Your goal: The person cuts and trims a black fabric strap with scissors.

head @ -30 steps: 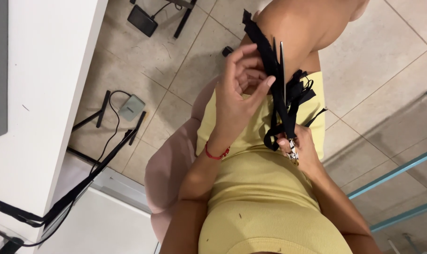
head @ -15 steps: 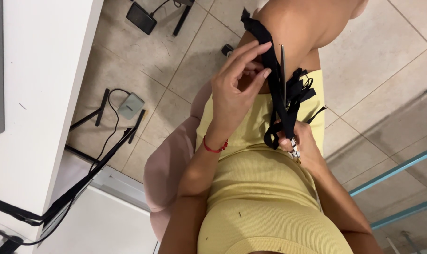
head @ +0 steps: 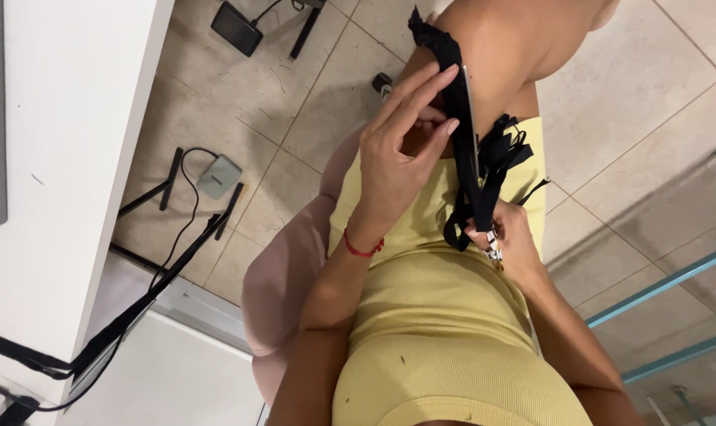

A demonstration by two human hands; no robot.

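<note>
2 hands on black straps (head: 472,170); left hand (head: 401,146) fingers now straightened.

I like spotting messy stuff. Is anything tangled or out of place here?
Yes. The black straps over the knee bunch into loose loops by the right hand, and cables trail across the tiled floor near the small grey box.

Both hands raised over the lap, working close together.

The left hand (head: 401,150) reaches forward, wrist bent, fingers (head: 421,95) extended and lightly curled, thumb tucked under. The right hand (head: 509,237) sits lower, fingers pinched shut, forearm angled in from the lower right.
</note>
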